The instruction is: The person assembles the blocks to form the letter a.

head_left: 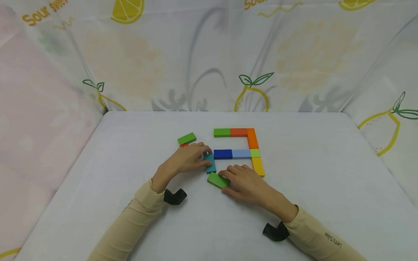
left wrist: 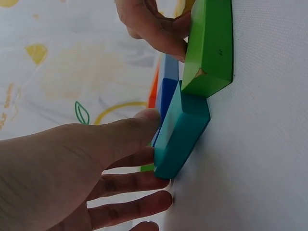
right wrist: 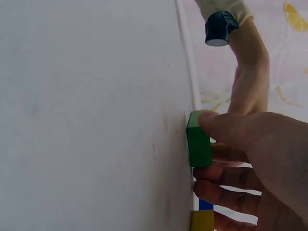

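My left hand (head_left: 186, 159) pinches a teal block (head_left: 210, 165) between thumb and fingers, at the left end of a dark blue block (head_left: 222, 154). With thumb and fingers, my right hand (head_left: 245, 183) holds a light green block (head_left: 216, 179), slanted at the front end of the teal one. In the left wrist view a corner of this green block (left wrist: 211, 53), with a chipped spot, overlaps the end of the teal block (left wrist: 185, 130). The right wrist view shows my thumb on one end of the green block (right wrist: 198, 144).
Right of the dark blue block lie a light blue block (head_left: 241, 154), a small lime block (head_left: 255, 153) and a yellow block (head_left: 258, 166). Orange (head_left: 252, 138), red-orange (head_left: 238, 132) and green (head_left: 222, 132) blocks join behind. Another green block (head_left: 187, 138) and a partly hidden red block (head_left: 184, 145) lie left.
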Demonstrator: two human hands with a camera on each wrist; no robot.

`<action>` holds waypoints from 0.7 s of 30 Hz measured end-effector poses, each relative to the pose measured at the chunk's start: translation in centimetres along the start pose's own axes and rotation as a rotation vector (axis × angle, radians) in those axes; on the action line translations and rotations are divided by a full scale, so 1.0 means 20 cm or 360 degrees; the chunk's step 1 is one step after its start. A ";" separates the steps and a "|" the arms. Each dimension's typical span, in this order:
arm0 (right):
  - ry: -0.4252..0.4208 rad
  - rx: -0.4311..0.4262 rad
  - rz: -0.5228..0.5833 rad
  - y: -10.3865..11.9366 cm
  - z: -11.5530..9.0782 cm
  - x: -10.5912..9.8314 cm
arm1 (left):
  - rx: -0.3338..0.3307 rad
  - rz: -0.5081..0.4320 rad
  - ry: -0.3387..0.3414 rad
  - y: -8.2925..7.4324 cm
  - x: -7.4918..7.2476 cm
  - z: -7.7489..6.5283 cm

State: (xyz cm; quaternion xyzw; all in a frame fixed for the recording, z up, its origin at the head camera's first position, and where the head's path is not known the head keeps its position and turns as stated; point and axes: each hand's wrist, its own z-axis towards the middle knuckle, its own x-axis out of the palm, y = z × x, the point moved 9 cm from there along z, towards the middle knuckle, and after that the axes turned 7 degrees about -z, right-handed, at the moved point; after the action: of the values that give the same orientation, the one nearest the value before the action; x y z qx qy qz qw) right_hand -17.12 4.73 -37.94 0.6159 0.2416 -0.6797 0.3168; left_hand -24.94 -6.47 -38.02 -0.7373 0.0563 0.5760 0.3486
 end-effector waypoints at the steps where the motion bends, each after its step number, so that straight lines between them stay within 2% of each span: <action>1: 0.0002 0.0001 0.0017 0.00 0.00 -0.01 | -0.0008 -0.0011 0.0004 0.00 0.00 0.00; 6: -0.0030 0.0036 0.0093 -0.05 -0.01 -0.07 | -0.0045 -0.0088 -0.0024 0.02 -0.05 -0.01; 11: -0.0092 0.0101 0.0079 -0.13 -0.03 -0.12 | -0.0041 -0.0139 -0.0149 0.07 -0.15 -0.03; 16: -0.0113 0.0170 0.0063 -0.19 -0.07 -0.15 | -0.0048 -0.0187 -0.0263 0.16 -0.22 -0.04; 21: -0.0090 0.0207 0.0054 -0.22 -0.09 -0.13 | -0.0152 -0.0243 -0.0324 0.29 -0.27 -0.07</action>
State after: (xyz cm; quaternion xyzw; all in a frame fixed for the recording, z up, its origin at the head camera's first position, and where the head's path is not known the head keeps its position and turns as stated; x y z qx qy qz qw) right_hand -18.92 9.46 -35.81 0.6198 0.1773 -0.7056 0.2942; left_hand -28.40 -13.37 -35.77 -0.6929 -0.0631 0.6217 0.3598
